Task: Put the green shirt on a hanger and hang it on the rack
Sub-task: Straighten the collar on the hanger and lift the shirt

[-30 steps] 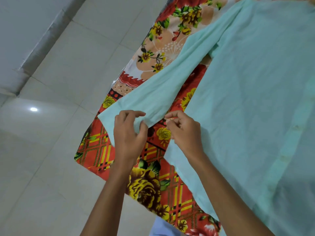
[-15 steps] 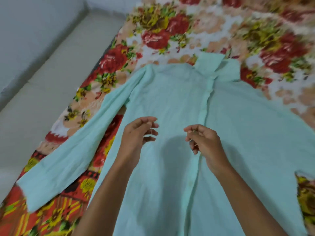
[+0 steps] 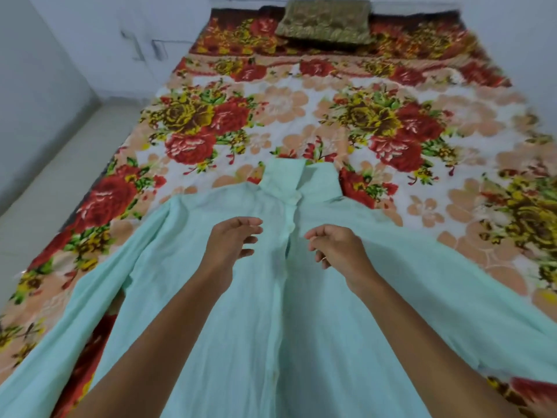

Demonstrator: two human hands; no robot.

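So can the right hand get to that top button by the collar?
Probably yes. The right hand hovers over the green shirt, just below and to the right of the top button, with only flat cloth between them and nothing in the way.

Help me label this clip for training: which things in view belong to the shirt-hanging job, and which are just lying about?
Belongs to the job:
- green shirt, spread flat on the bed, front up
- left hand and right hand, both empty over the shirt's chest

Just lying about:
- flowered bedspread
- cushion at the far end of the bed

No hanger or rack is in view.
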